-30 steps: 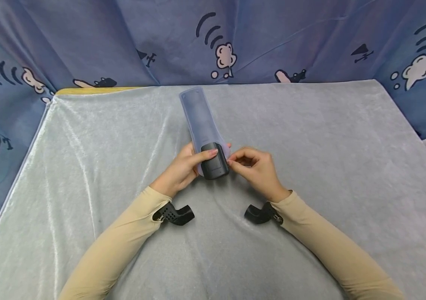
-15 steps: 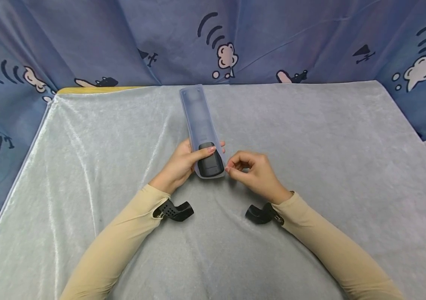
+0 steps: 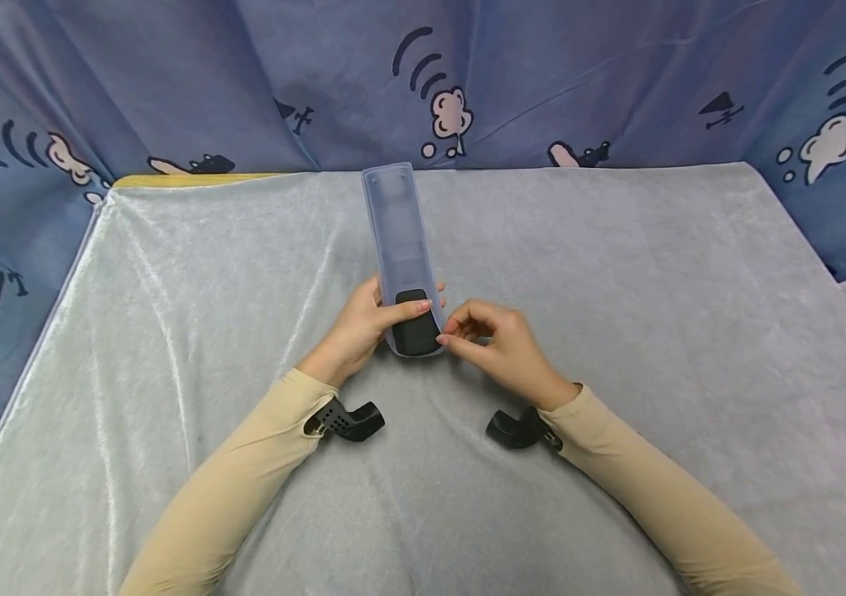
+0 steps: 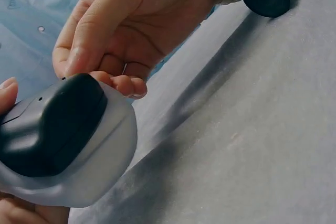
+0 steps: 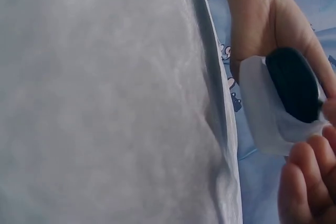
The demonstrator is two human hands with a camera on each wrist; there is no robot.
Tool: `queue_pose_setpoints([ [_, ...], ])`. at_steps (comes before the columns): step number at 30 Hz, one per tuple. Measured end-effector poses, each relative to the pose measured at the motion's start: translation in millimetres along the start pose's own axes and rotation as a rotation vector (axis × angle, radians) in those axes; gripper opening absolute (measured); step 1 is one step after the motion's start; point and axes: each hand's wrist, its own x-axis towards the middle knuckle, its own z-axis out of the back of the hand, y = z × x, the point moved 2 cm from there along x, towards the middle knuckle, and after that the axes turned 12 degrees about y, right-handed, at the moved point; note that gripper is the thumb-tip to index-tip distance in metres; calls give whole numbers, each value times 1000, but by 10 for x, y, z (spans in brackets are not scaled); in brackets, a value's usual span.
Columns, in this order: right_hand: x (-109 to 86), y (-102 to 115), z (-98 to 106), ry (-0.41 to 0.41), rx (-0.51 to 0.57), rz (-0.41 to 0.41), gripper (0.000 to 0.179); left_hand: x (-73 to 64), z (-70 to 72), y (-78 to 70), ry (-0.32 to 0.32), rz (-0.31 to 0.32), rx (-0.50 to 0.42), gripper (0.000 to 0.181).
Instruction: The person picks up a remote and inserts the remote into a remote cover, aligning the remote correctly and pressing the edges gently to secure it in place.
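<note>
A long frosted, pale purple silicone sleeve (image 3: 396, 219) slants away from me, held over the table. In its near end sits a black rounded plastic device (image 3: 414, 335), resembling the end of a remote control, with the sleeve's pale rim around it. My left hand (image 3: 356, 335) grips both, thumb across the device and fingers beneath the sleeve. At the near right corner, my right hand (image 3: 501, 343) pinches the sleeve's edge between thumb and forefinger. In the left wrist view, its fingertips (image 4: 137, 86) reach round the rim beside the black device (image 4: 58, 124).
A grey velvety cloth (image 3: 654, 331) covers the table. Behind and at both sides hangs a blue patterned curtain (image 3: 579, 74). Black wrist camera mounts (image 3: 352, 422) stick out from both beige sleeves, near the cloth.
The frosted sleeve has turned more upright in the head view. Its rim now shows around the device's near end, which earlier jutted over it. My right hand has shifted slightly left and nearer.
</note>
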Motion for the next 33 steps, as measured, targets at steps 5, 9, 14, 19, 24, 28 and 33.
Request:
queue_pose_setpoints([
  [5,14,-43,41,-28,119,-97,7,-2,-12,4,24,28,8,48],
  [9,45,-61,116,-83,218,-141,9,6,-35,-1,40,34,7,49],
  [14,180,-52,226,-122,264,-138,21,2,-41,8,35,43,34,46],
  [19,373,-32,275,-104,316,-200,35,-13,-52,14,78,45,35,49],
  [24,518,-16,249,-58,428,-266,39,-20,-61,16,111,44,37,51],
  [28,608,-25,191,-31,505,-271,37,-22,-61,22,118,48,76,48],
  [33,678,-38,131,-61,599,-265,33,-15,-62,16,115,73,126,46],
])
